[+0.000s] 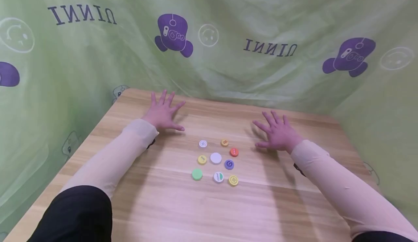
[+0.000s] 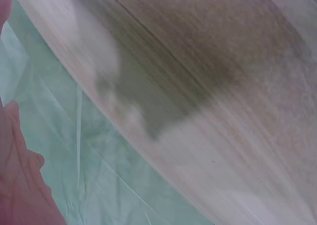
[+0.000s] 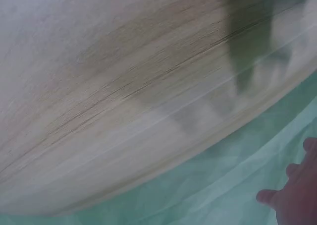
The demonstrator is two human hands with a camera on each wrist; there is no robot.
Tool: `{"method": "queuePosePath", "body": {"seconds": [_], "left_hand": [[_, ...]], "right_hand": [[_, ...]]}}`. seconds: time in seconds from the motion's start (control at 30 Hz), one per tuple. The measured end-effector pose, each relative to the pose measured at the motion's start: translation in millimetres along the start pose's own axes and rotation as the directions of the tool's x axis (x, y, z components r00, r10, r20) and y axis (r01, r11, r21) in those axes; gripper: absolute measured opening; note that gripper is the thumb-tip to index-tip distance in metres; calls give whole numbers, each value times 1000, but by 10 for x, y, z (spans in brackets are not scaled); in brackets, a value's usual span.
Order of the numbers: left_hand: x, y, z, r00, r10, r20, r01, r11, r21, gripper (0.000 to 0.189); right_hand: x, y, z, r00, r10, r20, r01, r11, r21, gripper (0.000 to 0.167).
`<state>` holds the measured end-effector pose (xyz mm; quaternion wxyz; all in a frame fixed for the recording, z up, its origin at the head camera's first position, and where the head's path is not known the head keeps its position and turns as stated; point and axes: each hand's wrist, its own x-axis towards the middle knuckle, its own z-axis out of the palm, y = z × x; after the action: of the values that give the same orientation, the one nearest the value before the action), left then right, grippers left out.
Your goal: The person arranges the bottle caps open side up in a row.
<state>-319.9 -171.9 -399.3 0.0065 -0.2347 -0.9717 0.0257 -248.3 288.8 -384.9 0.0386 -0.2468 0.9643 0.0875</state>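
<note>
My left hand (image 1: pixel 161 115) is spread over the far left of the wooden table, its fingers straight and holding nothing. On the far right, my right hand (image 1: pixel 279 135) is likewise spread with nothing in it. Between them lie several round bottle caps: a small white cap (image 1: pixel 203 144), an orange cap (image 1: pixel 224 142), a red cap (image 1: pixel 234 152), a yellow cap (image 1: pixel 202 159), a plain white cap (image 1: pixel 216 158), a blue cap (image 1: pixel 229 164), a green cap (image 1: pixel 197 174), a white-and-green cap (image 1: pixel 218 177) and another yellow cap (image 1: pixel 233 180). Both wrist views show only part of each hand.
The wooden table (image 1: pixel 183 213) has its far edge against a green printed curtain (image 1: pixel 222 75), which also hangs along the left and right sides. Shadows of the arms fall on the tabletop.
</note>
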Motion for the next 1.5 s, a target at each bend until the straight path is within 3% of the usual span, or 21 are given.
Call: {"method": "queuePosePath", "body": {"seconds": [0.3, 0.47, 0.63, 0.77, 0.93, 1.07, 1.3, 1.43, 1.5], "left_hand": [[21, 93, -68, 999, -39, 11, 39, 999, 3, 115], [70, 269, -114, 1000, 4, -13, -6, 990, -141, 111], [139, 493, -163, 991, 108, -72, -127, 933, -338, 103], [179, 670, -157, 986, 145, -86, -168, 875, -454, 95], [214, 906, -128, 986, 156, -58, -162, 822, -546, 85], [238, 1097, -84, 983, 179, -30, -162, 792, -588, 77], [306, 1418, 19, 977, 211, 2, -156, 728, -668, 63], [347, 1556, 23, 981, 182, 58, -88, 699, -709, 58], [358, 1611, 16, 981, 163, 105, -41, 705, -708, 57]], "right_hand": [[181, -185, -131, 1000, 22, -20, -18, 982, 189, 91], [292, -318, -137, 999, 44, 29, -52, 917, 396, 94], [345, -416, -132, 995, 81, 60, -100, 855, 509, 90], [392, -478, -166, 995, 75, 67, -100, 798, 594, 77], [452, -535, -156, 991, 72, 113, -131, 698, 704, 66], [464, -579, -111, 987, 65, 148, -155, 647, 747, 64], [483, -650, -49, 984, 42, 176, -165, 604, 779, 59], [509, -698, -41, 981, 45, 190, -181, 580, 794, 55], [525, -724, -34, 980, 42, 194, -184, 561, 807, 53]]}}
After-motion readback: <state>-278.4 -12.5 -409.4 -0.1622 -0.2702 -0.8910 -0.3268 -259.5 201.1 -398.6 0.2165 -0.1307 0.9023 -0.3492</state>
